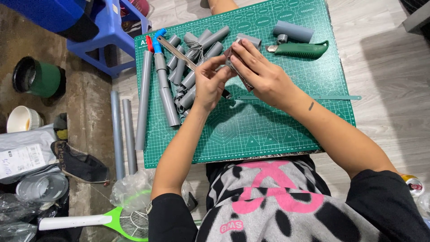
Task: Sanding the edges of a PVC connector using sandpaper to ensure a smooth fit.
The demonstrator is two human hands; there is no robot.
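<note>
Meanwhile both the left hand (209,85) and right hand (260,74) pinch one small grey piece (239,56), with many cut pipe pieces (190,78) already piled on the green mat (268,130).

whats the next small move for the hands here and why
Probably a slight turn of the small grey piece to bring a fresh side under the fingertips. Both hands meet on it above the green cutting mat: the right hand cups it, and the left hand pinches its near edge. The green utility knife lies untouched.
</note>
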